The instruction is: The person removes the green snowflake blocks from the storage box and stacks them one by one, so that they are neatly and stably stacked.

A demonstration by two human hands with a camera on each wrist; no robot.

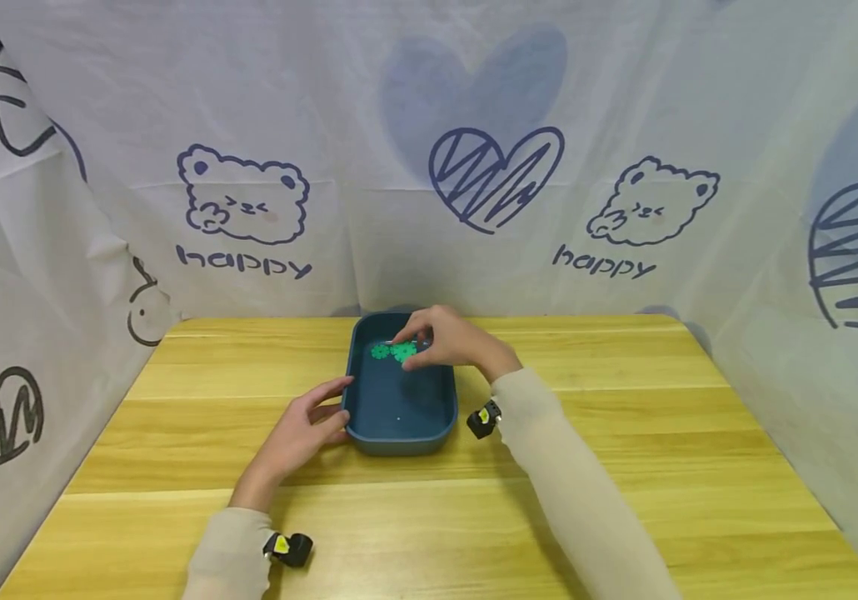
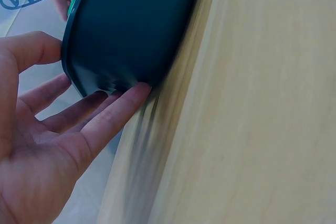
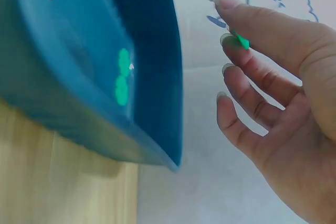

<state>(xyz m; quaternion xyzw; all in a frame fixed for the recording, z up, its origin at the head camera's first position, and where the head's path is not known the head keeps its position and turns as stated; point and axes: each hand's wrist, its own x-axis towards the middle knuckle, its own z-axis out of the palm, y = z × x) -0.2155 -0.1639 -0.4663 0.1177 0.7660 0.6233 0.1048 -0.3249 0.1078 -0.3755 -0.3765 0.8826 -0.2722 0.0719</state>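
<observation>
A dark blue plastic bin (image 1: 399, 417) stands on the wooden table. My left hand (image 1: 301, 437) touches its left side; the left wrist view shows one fingertip at the rim and the others spread along the outer wall (image 2: 131, 35). Above the far part of the bin, my right hand (image 1: 451, 337) pinches a small green piece (image 3: 241, 40) between thumb and index finger, mostly covered by them. Inside the bin lie green notched discs (image 3: 123, 62), side by side on the floor; in the head view one green disc (image 1: 380, 352) shows left of the right fingertips.
A pale wooden table (image 1: 624, 467) reaches to a white cloth (image 1: 369, 225) with hearts and bear drawings, hung at the back and sides. Each wrist carries a small black camera, such as the right camera (image 1: 483, 419). A tiny white speck (image 1: 398, 418) is on the bin floor.
</observation>
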